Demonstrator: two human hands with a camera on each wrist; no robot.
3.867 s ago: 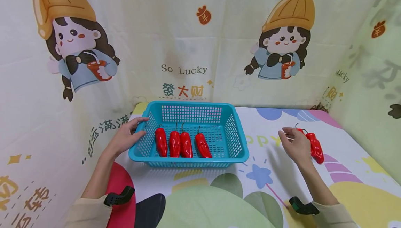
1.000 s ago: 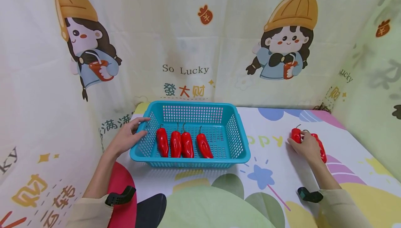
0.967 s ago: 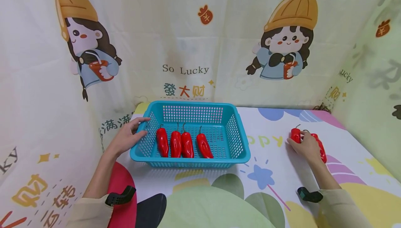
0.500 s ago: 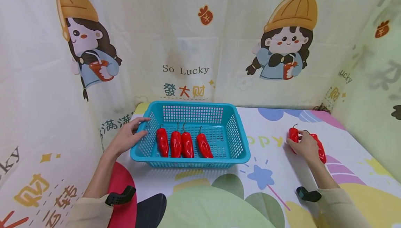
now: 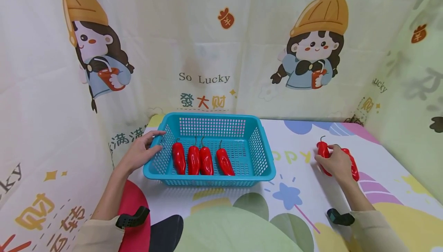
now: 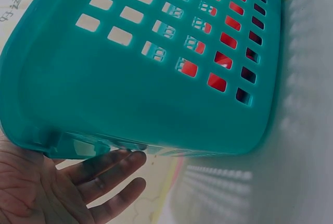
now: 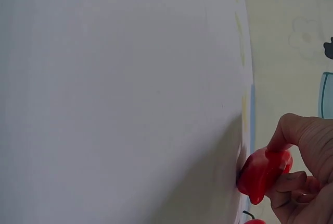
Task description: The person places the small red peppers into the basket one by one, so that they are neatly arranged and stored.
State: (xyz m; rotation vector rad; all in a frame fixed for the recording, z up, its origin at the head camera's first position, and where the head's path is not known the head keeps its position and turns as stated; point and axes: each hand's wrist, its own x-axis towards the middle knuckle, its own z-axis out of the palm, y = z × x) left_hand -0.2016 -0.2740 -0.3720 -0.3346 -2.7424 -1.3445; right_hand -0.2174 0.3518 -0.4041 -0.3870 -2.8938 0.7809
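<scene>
A turquoise perforated basket [image 5: 221, 181] stands on the table with several glossy red peppers inside, such as a pepper [image 5: 178, 157] on the left. My left hand [image 5: 140, 151] rests on the basket's left rim with index finger and thumb tips over it. In the left wrist view, its relaxed fingers [image 6: 112, 177] spread beside the basket wall. My right hand [image 5: 335, 163] pinches a red pepper [image 5: 323, 150] between thumb and fingers, stem pointing away. In the right wrist view, that pepper [image 7: 260, 174] sits between the fingertips. Another red pepper [image 5: 353, 167] lies just right of the hand.
A printed white tablecloth [image 5: 290, 156] covers the table. Behind it hangs a patterned curtain [image 5: 256, 52], and more fabric encloses the left and right sides. Between the basket and my right hand lies a stretch of tablecloth.
My right hand reached to the peppers at the right, took hold of one and shifted it slightly left, away from the other. My left hand has stayed at the basket rim.
</scene>
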